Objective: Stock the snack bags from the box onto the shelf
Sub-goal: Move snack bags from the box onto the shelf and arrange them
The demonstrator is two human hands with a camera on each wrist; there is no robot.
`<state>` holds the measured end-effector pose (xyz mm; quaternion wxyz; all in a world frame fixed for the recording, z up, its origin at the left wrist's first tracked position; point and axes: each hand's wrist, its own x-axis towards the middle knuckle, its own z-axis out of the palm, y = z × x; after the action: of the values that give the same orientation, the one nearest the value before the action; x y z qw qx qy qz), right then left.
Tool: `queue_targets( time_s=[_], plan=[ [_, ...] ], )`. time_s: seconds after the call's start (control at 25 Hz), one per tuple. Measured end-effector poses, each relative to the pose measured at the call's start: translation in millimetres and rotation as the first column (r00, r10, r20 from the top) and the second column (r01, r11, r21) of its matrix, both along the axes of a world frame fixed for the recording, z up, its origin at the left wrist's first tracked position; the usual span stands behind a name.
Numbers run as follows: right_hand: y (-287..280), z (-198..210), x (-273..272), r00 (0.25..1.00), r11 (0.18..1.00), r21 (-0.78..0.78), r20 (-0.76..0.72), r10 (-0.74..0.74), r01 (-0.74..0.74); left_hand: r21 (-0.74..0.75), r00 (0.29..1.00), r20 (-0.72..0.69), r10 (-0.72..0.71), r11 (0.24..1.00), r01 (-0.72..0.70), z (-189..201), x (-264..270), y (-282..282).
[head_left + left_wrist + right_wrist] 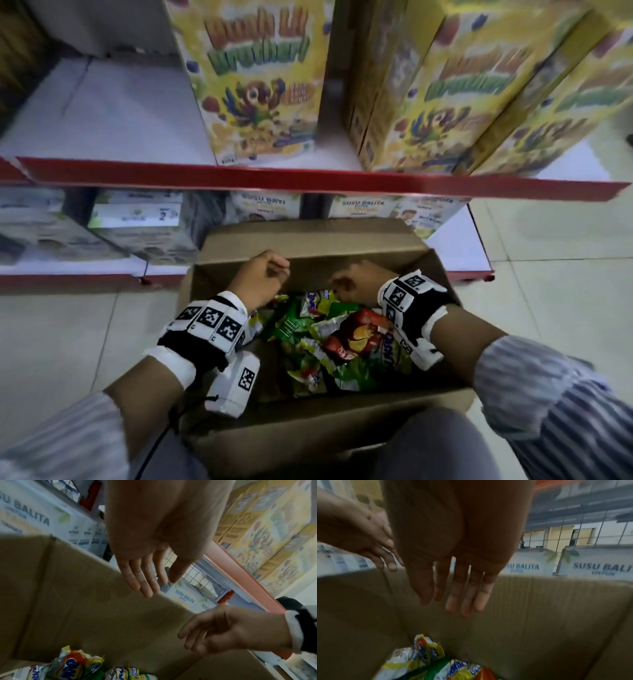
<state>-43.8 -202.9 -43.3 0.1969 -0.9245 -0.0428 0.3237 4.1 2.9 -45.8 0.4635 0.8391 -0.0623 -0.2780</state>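
Snack bags lie in a loose heap on the bottom of the box, which stands open on the tiled floor against the shelf. Green, yellow and red wrappers show in the head view; a red bag lies toward the right of the heap. Left hand hangs over the far left part of the box, above the bags; in the left wrist view its fingers are extended and close together, holding nothing. Right hand hangs over the far right part, just beside the left; in the right wrist view its fingers are straight, pointing down toward the box's far wall, and empty. Neither hand touches a bag. Both wrists carry black-and-white marker bands, and striped sleeves cover the forearms. The upper shelf level, edged in red, bears yellow cereal boxes standing upright, with a bare white stretch to their left. The lower level, behind the box, bears pale cartons printed "SUSU BAYI" and "SUSU BALITA".
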Motion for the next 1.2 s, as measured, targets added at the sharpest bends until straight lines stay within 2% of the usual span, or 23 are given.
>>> queue_targets(
  time_s=[0.04, 0.12, 0.2, 0.28, 0.36, 0.44, 0.52, 0.6, 0.64, 0.72, 0.8, 0.88, 0.96, 1.04, 1.08, 1.12, 1.16, 1.2],
  plan=[
    [-4.1, -24.4, -0.2, 0.999, 0.998, -0.056, -0.049, 0.018, -0.021, 0.003, 1.0, -0.001, -0.011, 1.0, 0.011, -17.1, 2.8, -1.0],
    [-15.9, -67.4, -9.8, 0.989, 0.982, -0.19, -0.142, -0.036, 0.009, 0.028, 0.999, 0.017, -0.041, 0.999, 0.04, -42.7, 6.3, -2.9],
    [-28.4, -96.1, -22.2, 0.983, 0.956, -0.294, -0.166, -0.072, 0.02, 0.01, 0.998, 0.047, -0.042, 0.999, 0.042, -58.0, 9.1, -4.7],
    [-37.8, -110.5, -30.2, 0.977, 0.965, -0.261, -0.207, -0.048, -0.008, -0.027, 0.996, 0.076, -0.041, 0.999, 0.043, -65.6, 10.2, -6.2],
    [-43.1, -104.7, -30.8, 0.976, 0.988, -0.153, -0.213, -0.042, 0.009, -0.054, 0.995, 0.089, -0.045, 0.997, 0.05, -67.5, 8.5, -4.6],
    [-46.4, -82.4, -28.8, 0.961, 0.979, -0.009, -0.19, -0.2, 0.202, -0.061, 0.996, 0.055, -0.068, 0.996, 0.071, -61.0, 2.6, -0.9],
    [-52.7, -53.4, -25.5, 0.905, 0.904, 0.126, -0.186, -0.383, 0.409, -0.008, 0.992, 0.011, -0.125, 0.992, 0.126, -51.3, -1.3, 1.9],
    [-57.9, -25.9, -25.1, 0.823, 0.785, 0.249, -0.135, -0.552, 0.567, 0.024, 0.992, 0.005, -0.13, 0.991, 0.13, -35.5, -4.9, 4.4],
    [-58.8, -6.8, -20.2, 0.793, 0.731, 0.338, -0.086, -0.603, 0.593, -0.027, 0.991, 0.028, -0.13, 0.991, 0.131, -21.9, -1.2, 7.8],
    [-52.9, 13.3, -20.8, 0.75, 0.587, 0.558, -0.101, -0.653, 0.587, -0.224, 0.988, -0.028, -0.155, 0.964, 0.144, -5.9, -4.9, 10.2],
    [-42.8, 30.4, -20.5, 0.702, 0.495, 0.651, -0.083, -0.708, 0.575, -0.387, 0.99, -0.088, -0.11, 0.92, 0.068, 7.6, -6.7, 10.2],
    [-29.4, 38.4, -21.0, 0.676, 0.521, 0.651, 0.016, -0.737, 0.552, -0.442, 0.99, -0.118, 0.072, 0.889, -0.118, 6.2, -4.2, 5.4],
    [-11.9, 40.5, -21.7, 0.667, 0.65, 0.582, 0.23, -0.708, 0.489, -0.443, 0.972, -0.102, 0.214, 0.865, -0.237, 4.6, -2.5, 3.0],
    [7.9, 37.4, -24.2, 0.675, 0.817, 0.4, 0.468, -0.571, 0.414, -0.457, 0.979, -0.076, 0.187, 0.866, -0.202, 0.8, -3.3, 4.8],
    [19.1, 35.1, -26.4, 0.681, 0.861, 0.358, 0.53, -0.505, 0.36, -0.456, 0.988, -0.053, 0.145, 0.877, -0.153, 1.2, -5.3, 5.2],
    [28.3, 32.1, -28.5, 0.676, 0.859, 0.397, 0.538, -0.504, 0.324, -0.449, 0.991, -0.024, 0.134, 0.884, -0.131, 1.2, -7.6, 5.0],
    [35.3, 29.7, -29.1, 0.659, 0.791, 0.519, 0.476, -0.582, 0.324, -0.46, 0.985, 0.005, 0.17, 0.875, -0.149, -0.4, -8.8, 4.2],
    [40.9, 28.0, -28.4, 0.64, 0.672, 0.651, 0.357, -0.681, 0.352, -0.497, 0.972, 0.026, 0.234, 0.846, -0.191, -2.5, -8.7, 4.2]
  ],
)
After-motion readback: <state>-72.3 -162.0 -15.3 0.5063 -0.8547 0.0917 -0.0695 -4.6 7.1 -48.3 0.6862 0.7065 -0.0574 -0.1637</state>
